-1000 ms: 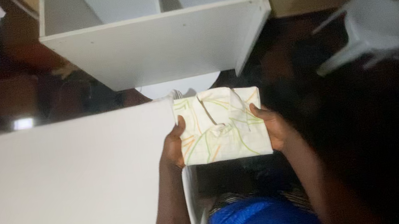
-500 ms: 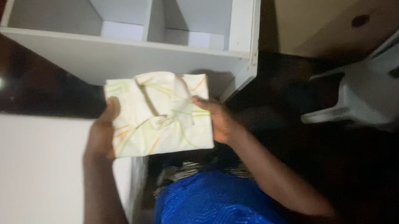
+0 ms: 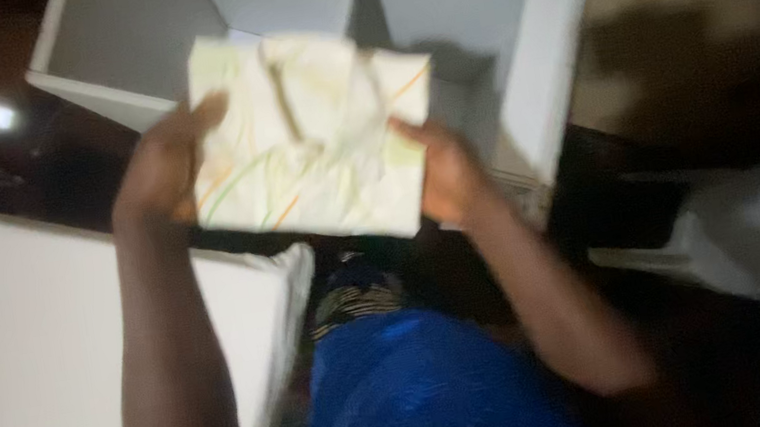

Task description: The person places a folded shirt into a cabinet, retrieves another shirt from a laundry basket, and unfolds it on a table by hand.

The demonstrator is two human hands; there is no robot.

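Since the earlier frame the folded shirt [image 3: 314,133] has been lifted higher and brought in front of the open white cabinet [image 3: 522,94], so that its top edge now overlaps the cabinet's divided compartments. The largest thing in view is the white board [image 3: 34,361], which is seen along the left edge, its right corner lying just beside the blue garment [image 3: 425,395] at the bottom. A white plastic chair [image 3: 759,230] is seen at the right edge, well apart from the shirt. The shirt, cream with green and orange lines, is held flat in the air between both hands. It is gripped at its left edge by the left hand [image 3: 160,165], and at its right edge by the right hand [image 3: 449,174], the fingers of each closed on the cloth.
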